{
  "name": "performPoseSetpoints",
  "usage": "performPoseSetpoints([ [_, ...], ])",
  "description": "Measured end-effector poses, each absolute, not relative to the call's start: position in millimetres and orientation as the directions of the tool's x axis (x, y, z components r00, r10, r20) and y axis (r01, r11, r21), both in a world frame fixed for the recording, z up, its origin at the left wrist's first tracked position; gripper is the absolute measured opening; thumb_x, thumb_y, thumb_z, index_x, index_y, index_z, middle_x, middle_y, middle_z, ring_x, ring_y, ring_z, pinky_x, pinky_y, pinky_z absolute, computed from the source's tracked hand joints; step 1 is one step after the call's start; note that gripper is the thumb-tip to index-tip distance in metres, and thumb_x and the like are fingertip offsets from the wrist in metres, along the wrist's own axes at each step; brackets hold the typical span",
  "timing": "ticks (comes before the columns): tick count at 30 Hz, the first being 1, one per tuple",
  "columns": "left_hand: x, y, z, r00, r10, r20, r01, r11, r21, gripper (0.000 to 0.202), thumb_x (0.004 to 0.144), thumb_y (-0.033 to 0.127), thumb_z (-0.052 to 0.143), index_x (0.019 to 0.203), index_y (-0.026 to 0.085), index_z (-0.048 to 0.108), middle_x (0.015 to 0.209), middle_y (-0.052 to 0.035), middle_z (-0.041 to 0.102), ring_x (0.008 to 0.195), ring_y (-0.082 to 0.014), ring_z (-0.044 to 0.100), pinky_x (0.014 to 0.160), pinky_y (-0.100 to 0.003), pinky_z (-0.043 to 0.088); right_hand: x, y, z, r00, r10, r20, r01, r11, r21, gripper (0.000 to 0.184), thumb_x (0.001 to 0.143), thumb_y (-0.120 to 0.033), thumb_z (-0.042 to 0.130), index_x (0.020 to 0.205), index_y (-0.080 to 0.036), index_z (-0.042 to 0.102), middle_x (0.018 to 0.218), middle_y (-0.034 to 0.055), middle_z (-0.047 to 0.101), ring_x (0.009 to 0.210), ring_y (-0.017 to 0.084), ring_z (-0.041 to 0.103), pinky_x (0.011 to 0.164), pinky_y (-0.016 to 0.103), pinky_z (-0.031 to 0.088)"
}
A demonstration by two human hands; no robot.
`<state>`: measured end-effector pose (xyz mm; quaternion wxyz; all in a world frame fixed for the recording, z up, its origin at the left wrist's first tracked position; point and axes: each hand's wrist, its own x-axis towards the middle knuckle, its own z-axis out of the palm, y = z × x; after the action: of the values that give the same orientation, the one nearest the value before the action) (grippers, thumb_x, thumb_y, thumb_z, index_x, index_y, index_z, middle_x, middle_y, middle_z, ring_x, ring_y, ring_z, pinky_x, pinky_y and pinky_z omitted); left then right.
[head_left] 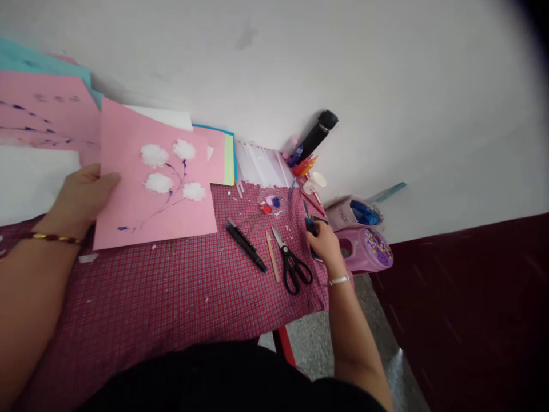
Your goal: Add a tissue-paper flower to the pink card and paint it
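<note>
My left hand holds the left edge of a pink paper sheet that bears white cotton puffs and thin purple painted stems. The sheet is lifted a little off the red checked tablecloth. At the table's right edge, my right hand is closed around a dark blue-handled tool; what it is stays unclear. Black-handled scissors lie just left of that hand, beside a wooden stick and a black marker.
More pink, white and teal sheets lean on the wall at left. A small dish of coloured bits, a black bottle, bright pens and pink cases crowd the far right corner. The wall runs behind the table.
</note>
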<state>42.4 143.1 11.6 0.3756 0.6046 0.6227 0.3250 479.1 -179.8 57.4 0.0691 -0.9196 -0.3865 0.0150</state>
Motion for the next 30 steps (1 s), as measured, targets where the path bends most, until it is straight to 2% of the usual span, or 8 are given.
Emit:
performPoseSetpoints([
  [5, 41.1, 146.3, 5.5, 0.031, 0.998, -0.052, 0.374, 0.036, 0.927, 0.035, 0.075, 0.030, 0.060, 0.102, 0.009, 0.068, 0.075, -0.0025, 0.063, 0.054, -0.0110, 0.050, 0.044, -0.020, 0.040, 439.6, -142.4, 60.7, 0.600, 0.800, -0.013, 0.793, -0.598, -0.116, 0.036, 0.089, -0.026, 0.047, 0.121, -0.014, 0.056, 0.119, 0.0169, 0.062, 0.101, 0.025, 0.063, 0.083, 0.032, 0.046],
  [9, 44.8, 139.0, 15.1, 0.058, 0.996, -0.073, 0.329, 0.049, 0.943, 0.032, 0.079, 0.027, 0.060, 0.102, 0.006, 0.066, 0.072, -0.0018, 0.061, 0.056, -0.0100, 0.049, 0.046, -0.019, 0.039, 387.4, -157.7, 58.1, 0.448, 0.881, -0.154, 0.875, -0.467, -0.130, 0.016, 0.090, -0.033, 0.052, 0.091, -0.021, 0.062, 0.089, 0.0074, 0.070, 0.080, 0.021, 0.066, 0.073, 0.029, 0.045],
  [11, 46.1, 136.5, 18.1, 0.078, 0.994, -0.075, 0.317, 0.047, 0.947, 0.031, 0.081, 0.027, 0.059, 0.103, 0.006, 0.066, 0.073, -0.0018, 0.062, 0.058, -0.0103, 0.050, 0.048, -0.020, 0.041, 367.7, -163.3, 52.2, 0.425, 0.882, -0.206, 0.885, -0.452, -0.113, 0.014, 0.087, -0.033, 0.056, 0.086, -0.021, 0.062, 0.080, 0.0080, 0.069, 0.074, 0.022, 0.066, 0.069, 0.031, 0.045],
  [18, 46.7, 135.5, 19.9, 0.089, 0.992, -0.093, 0.290, 0.064, 0.955, 0.028, 0.082, 0.026, 0.057, 0.102, 0.008, 0.067, 0.073, -0.0002, 0.063, 0.058, -0.0098, 0.048, 0.049, -0.019, 0.042, 352.2, -156.9, 42.0, 0.474, 0.846, -0.244, 0.866, -0.498, -0.044, 0.014, 0.082, -0.018, 0.050, 0.092, -0.017, 0.061, 0.084, 0.0140, 0.068, 0.077, 0.028, 0.067, 0.070, 0.036, 0.044],
  [23, 45.0, 135.3, 20.0, 0.112, 0.988, -0.105, 0.245, 0.075, 0.967, 0.029, 0.080, 0.026, 0.060, 0.101, 0.008, 0.068, 0.075, -0.0007, 0.066, 0.059, -0.0120, 0.052, 0.050, -0.020, 0.043, 348.7, -153.3, 47.2, 0.516, 0.834, -0.193, 0.838, -0.539, -0.088, 0.027, 0.082, -0.013, 0.043, 0.105, -0.017, 0.056, 0.078, 0.0061, 0.065, 0.073, 0.022, 0.065, 0.067, 0.031, 0.046],
  [26, 43.8, 138.6, 15.2, 0.146, 0.984, -0.105, 0.208, 0.073, 0.975, 0.032, 0.080, 0.027, 0.060, 0.104, 0.008, 0.068, 0.073, -0.0010, 0.067, 0.059, -0.0140, 0.055, 0.050, -0.022, 0.045, 336.7, -145.0, 48.0, 0.478, 0.863, -0.161, 0.852, -0.500, -0.153, 0.028, 0.089, -0.020, 0.039, 0.113, -0.018, 0.052, 0.085, 0.0043, 0.066, 0.076, 0.020, 0.065, 0.067, 0.029, 0.047],
  [28, 43.5, 141.4, 11.3, 0.162, 0.982, -0.101, 0.188, 0.070, 0.980, 0.035, 0.079, 0.028, 0.061, 0.107, 0.008, 0.068, 0.073, -0.0015, 0.067, 0.059, -0.0150, 0.056, 0.049, -0.022, 0.044, 326.3, -136.9, 46.7, 0.439, 0.885, -0.154, 0.872, -0.461, -0.166, 0.028, 0.088, -0.032, 0.049, 0.112, -0.018, 0.054, 0.096, 0.0069, 0.066, 0.083, 0.020, 0.065, 0.072, 0.030, 0.048],
  [30, 43.5, 143.0, 8.7, 0.165, 0.981, -0.098, 0.174, 0.069, 0.982, 0.037, 0.079, 0.029, 0.061, 0.109, 0.008, 0.068, 0.073, -0.0021, 0.068, 0.060, -0.0155, 0.057, 0.048, -0.022, 0.044, 317.4, -128.8, 44.1, 0.411, 0.897, -0.163, 0.888, -0.435, -0.153, 0.029, 0.084, -0.036, 0.057, 0.107, -0.018, 0.057, 0.104, 0.0106, 0.066, 0.088, 0.023, 0.066, 0.077, 0.032, 0.048],
])
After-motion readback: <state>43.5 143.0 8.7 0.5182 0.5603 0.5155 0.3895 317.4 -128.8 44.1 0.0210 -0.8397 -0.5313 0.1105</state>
